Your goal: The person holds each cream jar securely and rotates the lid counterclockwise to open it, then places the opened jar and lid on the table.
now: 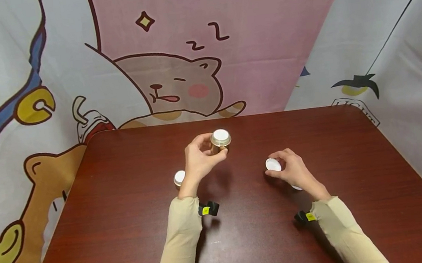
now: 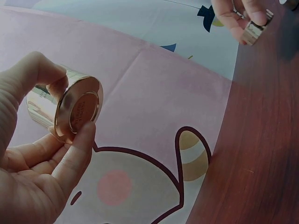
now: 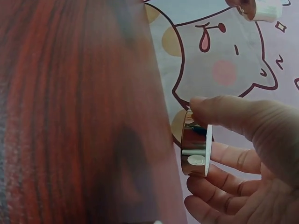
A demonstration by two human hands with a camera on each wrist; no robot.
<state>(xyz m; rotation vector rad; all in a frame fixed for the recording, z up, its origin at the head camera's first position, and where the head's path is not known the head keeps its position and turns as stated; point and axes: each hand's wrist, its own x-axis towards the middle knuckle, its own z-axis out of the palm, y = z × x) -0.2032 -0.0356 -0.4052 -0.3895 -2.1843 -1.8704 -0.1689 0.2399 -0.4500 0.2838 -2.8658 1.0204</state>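
Above the table, my left hand grips a shiny gold cosmetic jar with a white top, thumb on one side and fingers on the other. In the left wrist view, the round stamped base of that jar faces the camera. Off to the right, my right hand pinches a short gold lid by its edge. Its white inside turns toward the head camera, and its gold side wall shows in the right wrist view. The two pieces are apart.
A second small jar with a white top stands on the brown table, partly behind my left wrist. Below my right hand, a white-edged piece peeks out, mostly hidden. A cartoon-print cloth hangs behind the table.
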